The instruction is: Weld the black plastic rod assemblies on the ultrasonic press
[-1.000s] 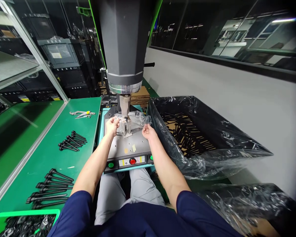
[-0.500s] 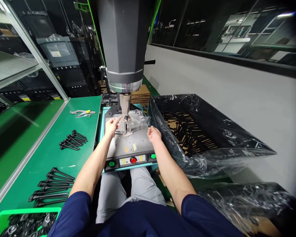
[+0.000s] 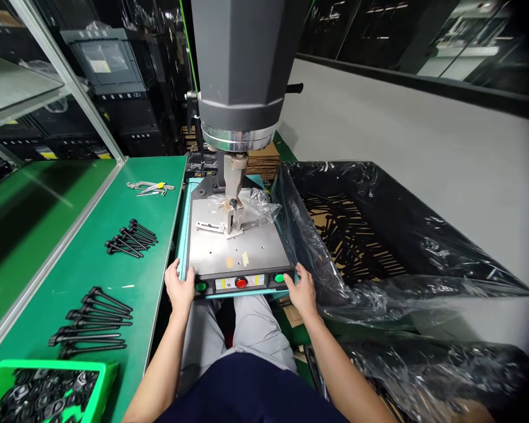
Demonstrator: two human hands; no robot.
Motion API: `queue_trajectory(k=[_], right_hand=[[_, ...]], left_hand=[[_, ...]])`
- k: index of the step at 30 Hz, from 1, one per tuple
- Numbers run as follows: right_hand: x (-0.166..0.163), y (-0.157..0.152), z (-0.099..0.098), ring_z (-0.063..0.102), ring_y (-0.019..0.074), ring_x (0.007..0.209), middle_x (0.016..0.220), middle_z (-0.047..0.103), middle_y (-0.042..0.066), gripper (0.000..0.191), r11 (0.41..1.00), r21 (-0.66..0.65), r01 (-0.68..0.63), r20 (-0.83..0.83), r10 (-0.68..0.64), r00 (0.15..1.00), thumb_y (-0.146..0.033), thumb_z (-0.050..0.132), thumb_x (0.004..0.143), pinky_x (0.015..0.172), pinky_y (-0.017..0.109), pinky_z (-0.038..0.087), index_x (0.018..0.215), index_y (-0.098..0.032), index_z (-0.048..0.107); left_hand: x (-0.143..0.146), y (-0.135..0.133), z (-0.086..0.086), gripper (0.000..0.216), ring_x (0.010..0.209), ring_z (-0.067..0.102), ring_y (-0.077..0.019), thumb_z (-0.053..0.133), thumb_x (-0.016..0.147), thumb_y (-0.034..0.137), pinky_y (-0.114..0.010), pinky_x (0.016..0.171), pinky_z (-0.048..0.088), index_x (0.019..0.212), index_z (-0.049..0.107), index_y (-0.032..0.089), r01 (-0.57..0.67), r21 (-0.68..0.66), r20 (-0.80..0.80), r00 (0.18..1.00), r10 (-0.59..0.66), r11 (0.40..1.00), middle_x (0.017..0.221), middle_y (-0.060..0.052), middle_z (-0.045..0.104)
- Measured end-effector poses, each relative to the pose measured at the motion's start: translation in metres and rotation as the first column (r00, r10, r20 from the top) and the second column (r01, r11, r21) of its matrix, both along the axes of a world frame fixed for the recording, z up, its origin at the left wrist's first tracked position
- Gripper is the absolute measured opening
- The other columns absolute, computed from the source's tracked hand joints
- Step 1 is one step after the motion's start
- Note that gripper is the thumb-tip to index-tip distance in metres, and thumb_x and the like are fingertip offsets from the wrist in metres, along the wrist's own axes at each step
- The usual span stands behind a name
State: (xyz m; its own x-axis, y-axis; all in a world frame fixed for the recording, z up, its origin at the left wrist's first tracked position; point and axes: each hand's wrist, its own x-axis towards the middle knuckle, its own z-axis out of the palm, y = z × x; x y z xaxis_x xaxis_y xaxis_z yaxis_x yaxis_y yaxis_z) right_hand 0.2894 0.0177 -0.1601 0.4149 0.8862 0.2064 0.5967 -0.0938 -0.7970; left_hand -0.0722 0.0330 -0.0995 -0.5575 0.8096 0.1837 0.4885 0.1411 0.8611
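My left hand (image 3: 179,286) rests at the left front corner of a grey press base, its thumb beside a green button (image 3: 200,286). At the opposite corner is my right hand (image 3: 302,289), with the thumb at the other green button (image 3: 279,278). Both hands have fingers apart and hold nothing. Between the buttons sits a red button (image 3: 241,282). On the metal plate (image 3: 218,252) stands a small fixture (image 3: 231,218) with a dark part at its top, directly below the metal press head (image 3: 234,176). Clear plastic film (image 3: 263,202) lies around and behind the fixture.
Black ribbed rods with wide heads (image 3: 94,320) lie in two groups on the green table (image 3: 154,211), near some hand tools (image 3: 150,188). A green bin (image 3: 108,376) holds black parts. To the right, a box lined with black plastic (image 3: 379,188) contains many black rods.
Both hands have moved from beside the fixture down to the front corners of the press base, their pinched fingers now spread. The view has shifted slightly.
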Motion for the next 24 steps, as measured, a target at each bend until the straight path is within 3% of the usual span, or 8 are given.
queue_trajectory(k=[4, 8, 12, 16, 20, 24], right_hand=[[-0.001, -0.006, -0.017, 0.052, 0.0371, 0.125, 0.131, 0.055, 0.022, 0.075, 0.994, -0.097, -0.048, 0.004, 0.049, 0.999, -0.058, 0.058, 0.078, 0.105, 0.053, 0.042, 0.137, -0.013, 0.048], [0.001, -0.002, -0.021, 0.053, 0.0361, 0.124, 0.128, 0.058, 0.018, 0.070, 0.994, -0.097, -0.046, -0.019, 0.044, 0.999, -0.060, 0.060, 0.077, 0.103, 0.051, 0.044, 0.134, -0.019, 0.053], [0.000, 0.000, -0.026, 0.055, 0.0363, 0.120, 0.125, 0.059, 0.017, 0.068, 0.997, -0.082, -0.013, -0.008, 0.013, 1.000, -0.062, 0.062, 0.076, 0.101, 0.051, 0.045, 0.129, -0.020, 0.057], [-0.004, -0.001, -0.031, 0.053, 0.0369, 0.122, 0.127, 0.058, 0.019, 0.073, 0.999, -0.037, 0.017, 0.029, -0.016, 0.999, -0.067, 0.057, 0.079, 0.104, 0.052, 0.042, 0.132, -0.016, 0.055], [-0.002, -0.004, -0.030, 0.053, 0.0359, 0.124, 0.131, 0.057, 0.020, 0.076, 0.999, -0.039, -0.032, -0.056, 0.030, 0.998, -0.068, 0.057, 0.078, 0.103, 0.052, 0.044, 0.134, -0.016, 0.053], [0.004, -0.014, -0.018, 0.061, 0.0312, 0.111, 0.121, 0.062, 0.019, 0.070, 1.000, 0.013, -0.009, -0.209, 0.011, 0.978, -0.064, 0.060, 0.080, 0.092, 0.048, 0.052, 0.130, -0.015, 0.055]], left_hand=[[-0.011, -0.020, -0.028, 0.071, 0.129, 0.052, -0.0330, 0.071, 0.074, 0.047, -0.047, 0.111, 0.040, 0.138, 0.051, 0.024, 0.172, -0.123, -0.028, 0.984, -0.177, 0.977, 0.134, -0.014, 0.055], [-0.022, -0.017, -0.039, 0.073, 0.127, 0.054, -0.0321, 0.073, 0.073, 0.048, -0.046, 0.109, 0.043, 0.140, 0.051, 0.028, 0.274, -0.108, -0.019, 0.961, -0.278, 0.956, 0.134, -0.011, 0.056], [-0.029, -0.017, -0.048, 0.072, 0.126, 0.054, -0.0314, 0.073, 0.074, 0.047, -0.046, 0.110, 0.042, 0.140, 0.051, 0.029, 0.298, -0.068, -0.073, 0.950, -0.303, 0.952, 0.134, -0.010, 0.056], [-0.030, -0.019, -0.057, 0.070, 0.128, 0.053, -0.0313, 0.069, 0.079, 0.049, -0.049, 0.110, 0.041, 0.141, 0.049, 0.023, 0.309, -0.015, -0.132, 0.942, -0.309, 0.951, 0.135, -0.013, 0.054], [-0.030, -0.024, -0.051, 0.068, 0.127, 0.053, -0.0309, 0.068, 0.081, 0.049, -0.049, 0.109, 0.043, 0.140, 0.050, 0.021, 0.329, -0.008, -0.186, 0.927, -0.325, 0.944, 0.135, -0.015, 0.055], [-0.025, -0.031, -0.023, 0.062, 0.123, 0.056, -0.0307, 0.067, 0.082, 0.048, -0.048, 0.103, 0.047, 0.135, 0.054, 0.019, 0.233, 0.106, -0.204, 0.957, -0.208, 0.967, 0.131, -0.016, 0.057]])
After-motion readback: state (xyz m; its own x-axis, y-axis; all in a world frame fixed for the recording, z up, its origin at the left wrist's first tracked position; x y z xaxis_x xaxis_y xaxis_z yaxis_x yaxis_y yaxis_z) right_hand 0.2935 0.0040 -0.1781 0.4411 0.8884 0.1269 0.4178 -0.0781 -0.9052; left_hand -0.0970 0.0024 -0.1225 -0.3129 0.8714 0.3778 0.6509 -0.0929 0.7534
